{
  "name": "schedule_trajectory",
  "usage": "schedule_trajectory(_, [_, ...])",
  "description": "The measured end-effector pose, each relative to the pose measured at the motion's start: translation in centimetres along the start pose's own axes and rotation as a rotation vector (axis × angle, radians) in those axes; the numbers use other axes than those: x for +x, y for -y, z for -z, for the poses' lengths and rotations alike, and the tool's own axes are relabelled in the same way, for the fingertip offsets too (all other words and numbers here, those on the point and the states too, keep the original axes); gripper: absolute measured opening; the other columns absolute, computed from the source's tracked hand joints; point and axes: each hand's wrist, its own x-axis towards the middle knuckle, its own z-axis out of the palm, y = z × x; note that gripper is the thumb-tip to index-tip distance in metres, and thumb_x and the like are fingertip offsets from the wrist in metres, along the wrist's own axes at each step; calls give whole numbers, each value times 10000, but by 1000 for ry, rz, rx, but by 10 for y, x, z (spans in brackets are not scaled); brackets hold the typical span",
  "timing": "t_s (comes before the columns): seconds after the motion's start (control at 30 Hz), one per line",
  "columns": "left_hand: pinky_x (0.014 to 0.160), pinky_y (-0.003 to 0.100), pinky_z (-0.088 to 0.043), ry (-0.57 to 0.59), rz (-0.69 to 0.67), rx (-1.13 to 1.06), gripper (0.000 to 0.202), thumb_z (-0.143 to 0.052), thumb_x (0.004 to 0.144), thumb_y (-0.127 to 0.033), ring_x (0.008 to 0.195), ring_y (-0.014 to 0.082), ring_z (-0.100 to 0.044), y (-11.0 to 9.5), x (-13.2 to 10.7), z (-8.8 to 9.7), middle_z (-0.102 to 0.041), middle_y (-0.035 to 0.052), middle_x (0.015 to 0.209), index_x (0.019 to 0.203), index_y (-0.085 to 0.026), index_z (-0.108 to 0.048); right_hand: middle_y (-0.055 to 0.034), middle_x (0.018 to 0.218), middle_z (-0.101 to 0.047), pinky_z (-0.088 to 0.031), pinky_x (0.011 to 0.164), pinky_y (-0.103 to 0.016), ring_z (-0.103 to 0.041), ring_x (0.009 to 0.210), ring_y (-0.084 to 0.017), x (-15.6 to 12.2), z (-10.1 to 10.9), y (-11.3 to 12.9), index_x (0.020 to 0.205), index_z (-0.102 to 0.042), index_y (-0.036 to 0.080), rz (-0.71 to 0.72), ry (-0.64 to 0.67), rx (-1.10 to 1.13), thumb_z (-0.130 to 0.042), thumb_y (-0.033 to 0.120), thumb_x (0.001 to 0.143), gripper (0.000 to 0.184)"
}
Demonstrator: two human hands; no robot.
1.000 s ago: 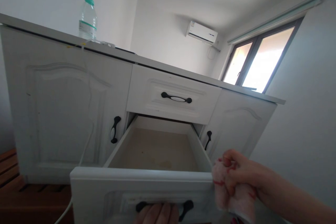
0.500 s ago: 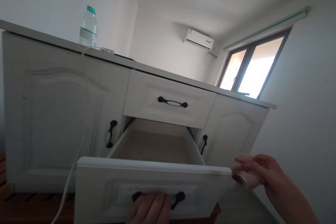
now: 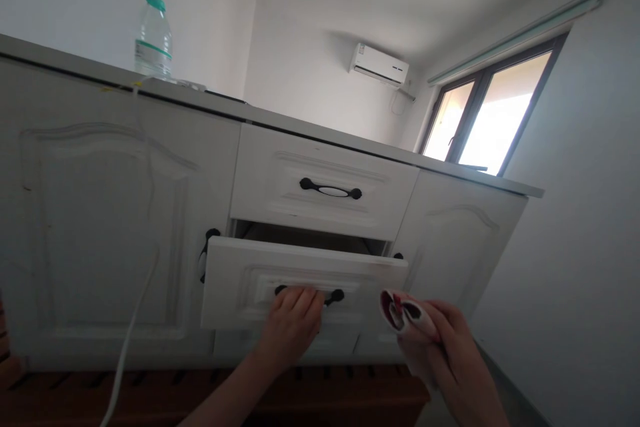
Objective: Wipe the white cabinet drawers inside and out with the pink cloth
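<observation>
In the head view, my only one, I saw the left hand [image 3: 295, 320] with its fingers curled over the handle [image 3: 336, 296] of the lower drawer [image 3: 365, 280], closed around it near its middle. I could not tell how hard it pulled or pushed. The drawer stood partly out of the cabinet [image 3: 115, 247], below the shut upper drawer [image 3: 270, 160]; a dark gap showed over its front, which hid most of the inside.

The right hand [image 3: 455, 340] was closed on a cloth [image 3: 413, 323], pale pink outside with red in its rolled end. That end pointed at the drawer front's right side; whether they touched, I could not tell.

A bottle [image 3: 154, 40] with a green cap stood upright on the cabinet top, and a white cord [image 3: 127, 340] hung down the left door. Brown slats [image 3: 200, 397] lay below the cabinet. Beyond were an air conditioner [image 3: 380, 65] and a window [image 3: 500, 110].
</observation>
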Motion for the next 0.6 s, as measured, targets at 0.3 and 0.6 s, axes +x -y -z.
schedule_trajectory(0.3, [1080, 370, -413, 138, 25, 44, 519, -535, 873, -163, 1274, 223, -509, 25, 10, -13, -568, 49, 1392, 1384, -237, -488, -149, 1257, -513, -430, 992, -507, -485, 1146, -291, 97, -110, -7, 1439, -466, 236, 196, -346, -235, -445, 226, 944, 495])
schedule_trajectory(0.6, [972, 267, -534, 239, 163, 1, 709, -518, 775, -83, 1201, 191, -612, -11, -179, -27, -607, 40, 1384, 1444, -304, -436, -185, 1343, -518, -353, 1002, -567, -459, 1204, -359, 108, -192, 59, 1550, -292, 258, 415, -389, -282, -503, 228, 912, 673])
